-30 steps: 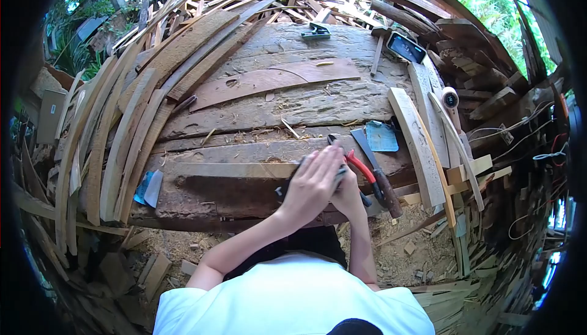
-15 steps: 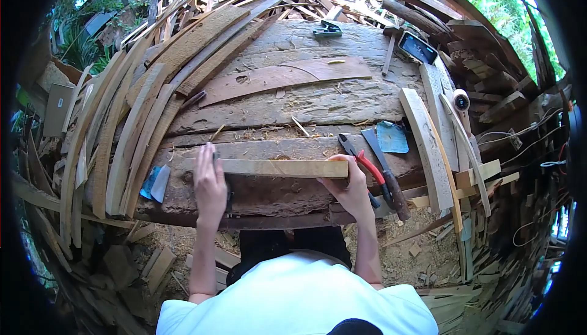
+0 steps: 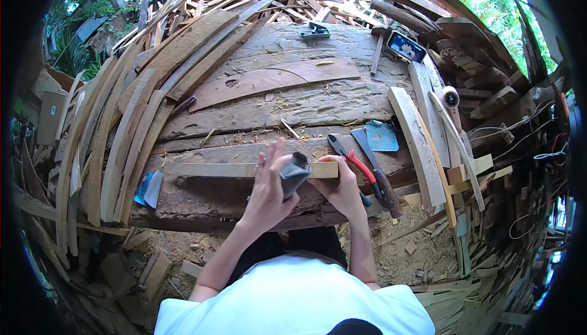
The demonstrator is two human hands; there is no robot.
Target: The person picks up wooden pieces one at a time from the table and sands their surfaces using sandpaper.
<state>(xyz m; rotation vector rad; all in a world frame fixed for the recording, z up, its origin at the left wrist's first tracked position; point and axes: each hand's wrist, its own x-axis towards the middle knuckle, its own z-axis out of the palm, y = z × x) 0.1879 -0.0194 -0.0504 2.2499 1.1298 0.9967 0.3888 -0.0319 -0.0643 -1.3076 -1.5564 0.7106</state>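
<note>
A pale wooden strip [image 3: 223, 170] lies crosswise near the front edge of the workbench. My right hand [image 3: 342, 191] is closed around its right end. Over the strip's right half, my left hand [image 3: 269, 182] holds a folded dark grey piece [image 3: 295, 174] that looks like sandpaper, between thumb and fingers. The left hand's fingers point up, and its grip is partly hidden. Just right of my right hand are red-handled pliers [image 3: 361, 167] and a chisel-like blade with a wooden handle [image 3: 382, 182].
Blue sheet pieces lie on the bench, one at right [image 3: 381, 136], one at left [image 3: 147, 189]. Curved boards [image 3: 131, 145] crowd the left side. A hammer [image 3: 377, 47], a phone [image 3: 406, 47] and a small clamp-like tool [image 3: 315, 31] sit farther back. Wood stacks [image 3: 483, 72] rise on the right.
My left hand has moved from the strip's left end rightward to near its right end, with the grey piece now showing in it. My right hand keeps hold of the strip.
</note>
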